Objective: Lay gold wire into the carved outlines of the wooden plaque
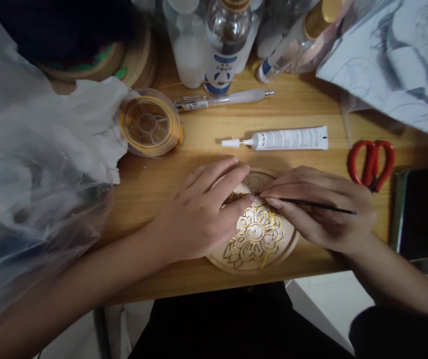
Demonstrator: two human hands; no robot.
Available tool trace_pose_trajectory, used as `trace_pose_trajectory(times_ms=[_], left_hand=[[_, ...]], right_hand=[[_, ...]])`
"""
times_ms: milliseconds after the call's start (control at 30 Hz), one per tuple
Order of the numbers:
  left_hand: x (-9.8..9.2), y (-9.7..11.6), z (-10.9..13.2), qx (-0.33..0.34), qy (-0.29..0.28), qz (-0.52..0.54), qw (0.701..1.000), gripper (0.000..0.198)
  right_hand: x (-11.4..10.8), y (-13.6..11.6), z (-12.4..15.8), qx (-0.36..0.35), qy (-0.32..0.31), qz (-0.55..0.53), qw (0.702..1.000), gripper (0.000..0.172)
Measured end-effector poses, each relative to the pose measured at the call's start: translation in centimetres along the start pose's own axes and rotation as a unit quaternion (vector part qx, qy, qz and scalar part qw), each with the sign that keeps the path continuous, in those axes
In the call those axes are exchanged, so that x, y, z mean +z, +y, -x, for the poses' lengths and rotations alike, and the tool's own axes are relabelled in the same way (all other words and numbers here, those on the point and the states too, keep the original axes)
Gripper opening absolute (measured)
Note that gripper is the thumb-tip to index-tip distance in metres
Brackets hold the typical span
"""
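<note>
A round wooden disc (290, 249) lies on the table near its front edge, bearing a flower design (255, 231) outlined in gold wire. My left hand (208, 212) rests over its left side, fingers stretched and spread, with the thumb on the surface. In my right hand (322, 207) a thin black tool (314, 203) is pinched between thumb and fingers. Its slim tip touches or nearly touches the disc beside my left thumb; the exact kind of tool cannot be made out. A short end of gold wire (265, 259) sticks out below the flower.
Behind the disc lies a white glue tube (290, 138), with a pen (228, 98) farther back. A spool of gold wire (150, 124) stands left. Red-handled scissors (370, 162) and a dark phone-like object (417, 212) are right. Bottles (223, 65) line the back; plastic sheeting (42, 174) covers the left.
</note>
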State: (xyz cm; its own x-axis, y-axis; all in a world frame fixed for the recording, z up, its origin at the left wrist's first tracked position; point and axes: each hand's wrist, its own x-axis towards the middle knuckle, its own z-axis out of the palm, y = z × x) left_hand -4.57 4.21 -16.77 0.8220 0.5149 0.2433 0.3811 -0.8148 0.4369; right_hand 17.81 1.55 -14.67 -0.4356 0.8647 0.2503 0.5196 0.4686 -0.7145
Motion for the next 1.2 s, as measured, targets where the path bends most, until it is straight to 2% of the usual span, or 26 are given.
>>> trace_pose_trajectory(times_ms=[300, 633, 733, 900, 967, 1067, 1133, 1200], left_hand=[[0.2, 0.1, 0.0, 0.007, 0.018, 0.000, 1.000, 0.027], [0.3, -0.1, 0.2, 0.006, 0.016, -0.003, 1.000, 0.029], [0.3, -0.1, 0.3, 0.008, 0.014, 0.000, 1.000, 0.029], [0.4, -0.2, 0.4, 0.017, 0.030, 0.008, 0.999, 0.029], [0.3, -0.2, 0.4, 0.019, 0.024, 0.010, 0.999, 0.030], [0.4, -0.2, 0.4, 0.015, 0.034, 0.015, 0.999, 0.030], [0.5, -0.1, 0.4, 0.012, 0.042, 0.014, 0.999, 0.029], [0.6, -0.1, 0.5, 0.012, 0.048, 0.011, 0.999, 0.027]], right_hand=[[1.2, -1.4, 0.5, 0.039, 0.070, 0.052, 0.995, 0.021], [0.6, -0.9, 0.6, 0.040, 0.068, 0.018, 0.997, 0.022], [0.0, -0.8, 0.8, 0.077, 0.100, -0.009, 0.992, 0.020], [-1.7, -1.6, 1.3, 0.154, 0.195, -0.052, 0.967, 0.018], [-2.1, -2.7, 1.7, 0.194, 0.165, -0.048, 0.966, 0.022], [-1.6, -4.6, 2.6, 0.209, 0.067, 0.039, 0.975, 0.020], [-0.3, -5.6, 3.2, 0.196, 0.053, 0.132, 0.970, 0.018], [1.4, -6.1, 3.6, 0.222, 0.082, 0.184, 0.954, 0.019]])
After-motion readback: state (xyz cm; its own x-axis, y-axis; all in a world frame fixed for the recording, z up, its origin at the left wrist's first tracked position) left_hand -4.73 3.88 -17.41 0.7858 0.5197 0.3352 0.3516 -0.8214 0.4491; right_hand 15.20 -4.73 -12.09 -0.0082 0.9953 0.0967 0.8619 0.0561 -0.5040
